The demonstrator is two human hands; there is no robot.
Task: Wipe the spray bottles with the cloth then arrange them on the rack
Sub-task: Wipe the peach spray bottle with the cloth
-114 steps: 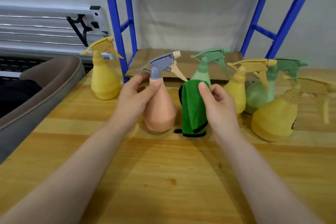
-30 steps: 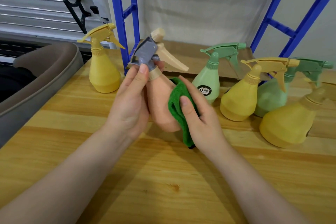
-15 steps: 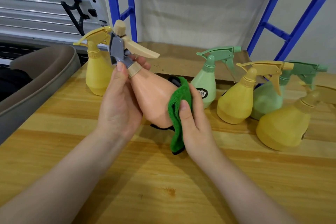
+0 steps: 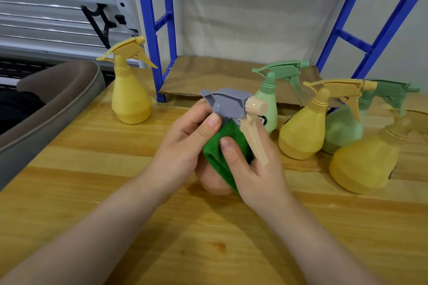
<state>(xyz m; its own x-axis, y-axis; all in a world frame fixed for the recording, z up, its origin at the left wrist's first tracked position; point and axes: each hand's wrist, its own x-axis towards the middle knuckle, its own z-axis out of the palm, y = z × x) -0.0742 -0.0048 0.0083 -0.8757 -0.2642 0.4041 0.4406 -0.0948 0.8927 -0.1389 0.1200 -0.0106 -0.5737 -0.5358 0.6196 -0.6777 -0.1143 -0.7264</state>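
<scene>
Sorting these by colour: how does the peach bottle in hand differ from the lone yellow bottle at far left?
The peach plastic spray bottle has a grey head, is gripped and cloth-wrapped; the yellow plastic spray bottle has a yellow head and stands untouched on the table. Both are pear-shaped with trigger sprayers.

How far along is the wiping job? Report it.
Done: nothing visibly finished; the brown shelf of the blue rack holds no bottle. In hand: the left hand grips the peach bottle near its grey sprayer while the right hand presses the green cloth around it. Left: the other five bottles stand on the table, among them a yellow one at far left.
</scene>
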